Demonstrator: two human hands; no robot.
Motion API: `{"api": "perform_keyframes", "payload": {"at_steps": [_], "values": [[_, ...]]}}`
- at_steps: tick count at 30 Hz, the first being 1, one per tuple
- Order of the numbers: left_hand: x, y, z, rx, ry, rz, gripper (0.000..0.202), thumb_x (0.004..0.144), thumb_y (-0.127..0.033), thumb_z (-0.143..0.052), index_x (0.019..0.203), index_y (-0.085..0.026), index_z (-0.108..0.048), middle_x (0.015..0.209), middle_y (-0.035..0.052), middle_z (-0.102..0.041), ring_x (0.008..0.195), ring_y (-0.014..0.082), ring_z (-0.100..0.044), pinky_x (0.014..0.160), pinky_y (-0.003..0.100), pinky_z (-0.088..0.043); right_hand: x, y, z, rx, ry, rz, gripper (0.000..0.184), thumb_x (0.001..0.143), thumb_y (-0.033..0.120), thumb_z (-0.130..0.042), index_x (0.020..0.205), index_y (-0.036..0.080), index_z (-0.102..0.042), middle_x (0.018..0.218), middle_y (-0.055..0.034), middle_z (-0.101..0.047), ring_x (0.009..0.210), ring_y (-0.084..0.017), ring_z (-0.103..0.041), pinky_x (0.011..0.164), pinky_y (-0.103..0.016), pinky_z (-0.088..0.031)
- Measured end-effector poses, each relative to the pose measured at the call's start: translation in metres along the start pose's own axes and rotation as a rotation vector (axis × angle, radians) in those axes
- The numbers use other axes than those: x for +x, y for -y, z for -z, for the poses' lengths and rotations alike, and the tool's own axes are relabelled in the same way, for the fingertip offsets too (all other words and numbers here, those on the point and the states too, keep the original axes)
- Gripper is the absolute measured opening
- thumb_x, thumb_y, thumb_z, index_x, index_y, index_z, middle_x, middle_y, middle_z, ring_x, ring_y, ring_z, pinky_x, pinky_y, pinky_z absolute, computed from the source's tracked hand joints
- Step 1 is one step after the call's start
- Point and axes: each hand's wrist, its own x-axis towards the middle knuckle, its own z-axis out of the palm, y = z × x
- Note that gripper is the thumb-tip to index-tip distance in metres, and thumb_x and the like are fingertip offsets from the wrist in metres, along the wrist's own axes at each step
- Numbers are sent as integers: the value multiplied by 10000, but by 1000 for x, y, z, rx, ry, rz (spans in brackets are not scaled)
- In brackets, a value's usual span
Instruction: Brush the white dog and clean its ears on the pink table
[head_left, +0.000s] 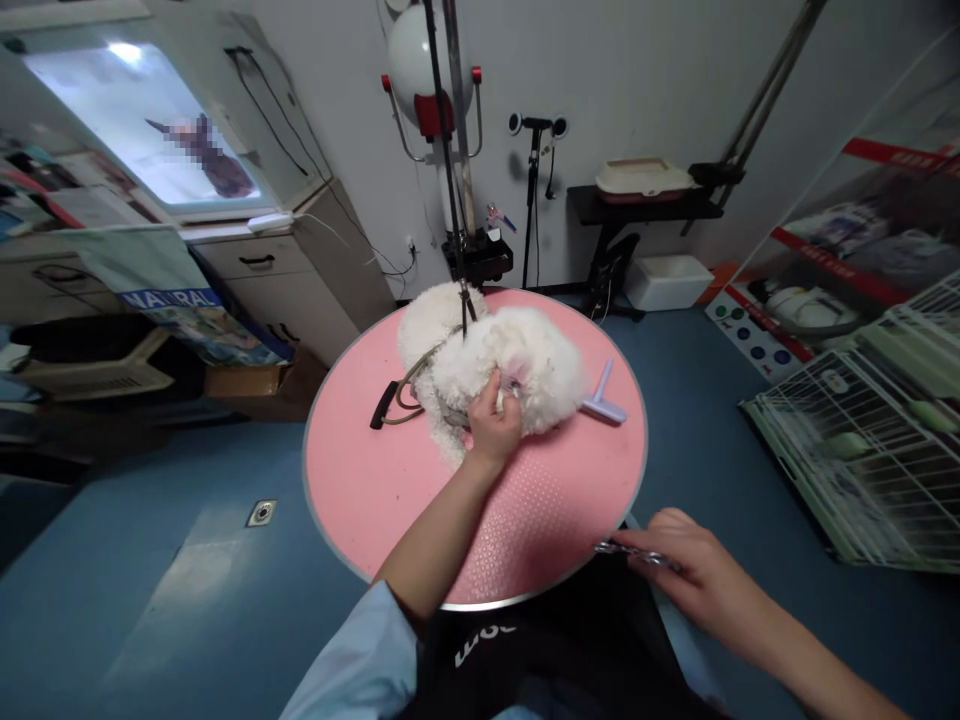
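Observation:
A fluffy white dog (547, 360) lies on the round pink grooming table (360, 470), its head toward the right. My left hand (496, 415) is closed on the dog's ear (516, 372), where a pink patch of skin shows. Beyond the table's near right edge, my right hand (686, 565) grips a slim shiny forceps-like metal tool (637, 553), tip pointing left; its exact kind is unclear. A lavender slicker brush (604, 405) rests right of the dog. Left of it lies a looped cord leash with a black handle (384, 405).
A dark grooming-arm pole (452, 150) and strap come down over the dog. Behind the table stands a white dryer (420, 70). Wire cages (862, 440) occupy the right side, cabinets (262, 260) the left. A floor drain (262, 513) is at left.

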Motion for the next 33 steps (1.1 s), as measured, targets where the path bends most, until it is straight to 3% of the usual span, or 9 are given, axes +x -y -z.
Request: {"api": "perform_keyframes", "payload": {"at_steps": [2, 8, 10, 13, 15, 17, 20, 24, 33], "values": [[0, -2, -4, -3, -12, 29, 428, 770, -221, -446, 1145, -101, -615, 1051, 138, -693, 935, 216, -661, 839, 343, -523, 4, -1, 5, 135, -20, 36, 373, 889, 445, -440, 1153, 274, -639, 937, -105, -679, 887, -227, -598, 819, -399, -445], [-5, 1, -9, -49, -55, 32, 448, 774, -230, -451, 1170, -76, -594, 1077, 161, -678, 978, 232, -649, 861, 349, -511, 38, 6, -10, 879, 359, 167, 645, 761, 587, -575, 1312, 260, -499, 1364, -133, -484, 1216, -301, -485, 983, -476, -370], [-9, 5, -11, -45, -87, 29, 440, 781, -248, -446, 1150, -68, -603, 1055, 165, -685, 979, 234, -648, 866, 350, -508, 53, 10, -22, 1011, 279, 134, 584, 749, 584, -591, 1207, 222, -585, 1305, -142, -530, 1160, -301, -532, 953, -469, -404], [-15, 10, -16, -53, -126, 30, 449, 788, -268, -431, 1141, -49, -604, 1030, 173, -690, 959, 228, -654, 864, 341, -508, 71, 19, -39, 994, -19, 54, 304, 767, 393, -660, 1014, 221, -615, 971, -49, -631, 809, -172, -648, 764, -353, -507], [-17, 10, -20, -59, -126, 42, 466, 789, -276, -424, 1148, -33, -596, 1018, 179, -692, 943, 226, -657, 856, 337, -511, 81, 26, -46, 973, -126, 43, 375, 756, 265, -684, 1099, 267, -534, 808, 33, -569, 590, -90, -583, 594, -265, -501], [-16, 9, -23, -54, -114, 71, 475, 791, -275, -416, 1161, -33, -588, 999, 172, -698, 925, 222, -660, 848, 334, -514, 88, 32, -48, 992, -112, 55, 586, 772, 253, -665, 1284, 307, -384, 736, 65, -508, 498, -62, -499, 491, -221, -459], [-12, 6, -24, -71, -98, 96, 476, 798, -265, -403, 1181, -40, -577, 1017, 166, -695, 932, 217, -659, 855, 325, -510, 97, 39, -45, 1032, 11, 97, 752, 764, 265, -669, 1399, 272, -266, 773, 37, -511, 579, -66, -496, 502, -195, -440], [-7, 7, -26, -90, -91, 109, 464, 808, -269, -409, 1189, -62, -576, 1073, 159, -680, 995, 221, -643, 892, 325, -496, 105, 42, -39, 1099, 128, 121, 867, 669, 185, -729, 1407, 280, -283, 848, 17, -521, 630, -60, -497, 549, -197, -448], [-7, 12, -31, -84, -106, 66, 458, 816, -301, -435, 1189, -72, -569, 1023, 157, -694, 973, 228, -652, 877, 327, -505, 116, 52, -25, 1232, 14, 90, 802, 613, 261, -765, 1320, 259, -386, 670, 85, -436, 413, -9, -227, 359, -158, -209]]}}
